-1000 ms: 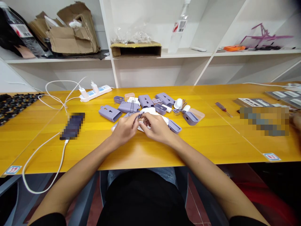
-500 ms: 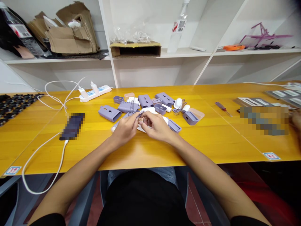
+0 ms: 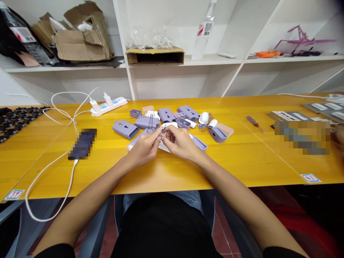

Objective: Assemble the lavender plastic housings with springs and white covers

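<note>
My left hand (image 3: 146, 146) and my right hand (image 3: 179, 142) meet over the table, fingers closed around a small part that is mostly hidden. A thin grey-purple edge of this part (image 3: 163, 129) shows above the left fingertips. Under and behind the hands lie white pieces (image 3: 164, 147). Around them are purple plastic housings (image 3: 125, 129), a purple frame-like piece (image 3: 199, 142) and a purple cup-shaped piece with an opening (image 3: 218, 134). A metal coil spring (image 3: 151, 122) stands behind my left hand, and more springs (image 3: 206, 123) lie to the right.
A blurred-out phone (image 3: 82, 144) with a white cable and a power strip (image 3: 109, 106) are on the left. To the right lie a screwdriver (image 3: 256, 124) and grey-white parts (image 3: 292, 116); another person's hand (image 3: 339, 136) shows at the edge. Shelves hold a bottle (image 3: 203, 32) and cardboard boxes (image 3: 83, 36).
The left fingers have shifted slightly to the right and up, and the held part's edge sticks out a little more. The right hand has turned slightly. The table's things lie as before.
</note>
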Available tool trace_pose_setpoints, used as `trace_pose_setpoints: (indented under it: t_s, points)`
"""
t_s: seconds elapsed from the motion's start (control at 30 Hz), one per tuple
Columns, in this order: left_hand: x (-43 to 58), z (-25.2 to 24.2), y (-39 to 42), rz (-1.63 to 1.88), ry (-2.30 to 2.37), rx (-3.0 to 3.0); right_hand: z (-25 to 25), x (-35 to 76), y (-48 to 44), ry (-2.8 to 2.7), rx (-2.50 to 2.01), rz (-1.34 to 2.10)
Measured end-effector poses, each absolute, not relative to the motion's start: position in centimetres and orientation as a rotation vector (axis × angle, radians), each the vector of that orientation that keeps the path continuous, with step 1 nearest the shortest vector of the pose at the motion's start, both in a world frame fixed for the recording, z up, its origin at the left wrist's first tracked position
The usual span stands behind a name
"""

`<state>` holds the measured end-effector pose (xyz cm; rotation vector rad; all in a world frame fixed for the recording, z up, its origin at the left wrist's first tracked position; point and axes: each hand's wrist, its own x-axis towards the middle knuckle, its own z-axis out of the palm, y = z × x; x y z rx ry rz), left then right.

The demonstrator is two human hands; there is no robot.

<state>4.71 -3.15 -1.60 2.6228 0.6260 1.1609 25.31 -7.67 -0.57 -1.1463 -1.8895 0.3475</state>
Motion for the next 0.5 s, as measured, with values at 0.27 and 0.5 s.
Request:
trace_pose_setpoints:
  t_s: [0.27, 0.5]
  points:
    - [5.0, -0.7, -3.3, 1.026, 0.643, 2.017, -0.4, 25.7, -7.9, -2.003, -1.212, 0.201]
    - [5.2, -1.4, -2.2, 1.01, 0.576, 1.652, -0.3, 26.3, -8.1, -2.105, -1.214, 0.134]
